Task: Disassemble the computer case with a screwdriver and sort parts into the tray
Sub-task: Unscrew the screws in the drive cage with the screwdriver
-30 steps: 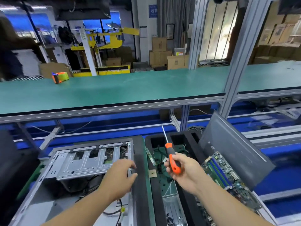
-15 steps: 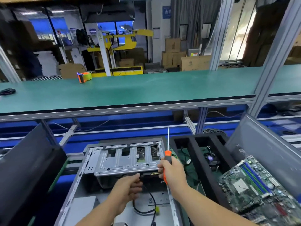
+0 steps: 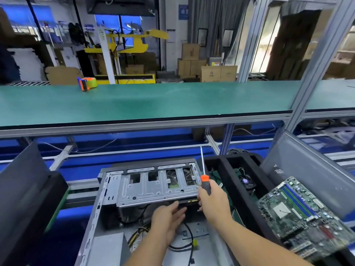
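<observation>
Step in hand: judged as freeing the black drive unit (image 3: 187, 203) seated under the metal drive cage (image 3: 153, 186) at the far end of the computer case (image 3: 107, 217).
Technique: best to support the unit from below with the flat hand while drawing it toward the near side; keep it level so it does not jam in the cage rails.
Technique, cables: black cable (image 3: 189, 239) and yellow-black wire bundle (image 3: 138, 235) lie on the case floor beneath; check nothing is plugged in at the back before pulling, else risk of strain on the connectors.
Technique, tool: screwdriver (image 3: 205, 184) shaft points up and away; keep the tip clear of the cage while that hand helps.
Left hand (image 3: 169, 219): fingers extended, nearly straight, touching the near face of the drive unit; nothing gripped.
Right hand (image 3: 213, 204): clenched around the orange-black screwdriver handle; fingertips at the right end of the drive unit, contact there cannot be told.
Case location: lying open on its side, directly in front, left of the black foam tray (image 3: 236, 181).
Tray contents: fan (image 3: 246, 182) in one compartment; motherboard (image 3: 301, 217) rests at the tray's right.
Progress: judged partway; cage and drive not yet out.
</observation>
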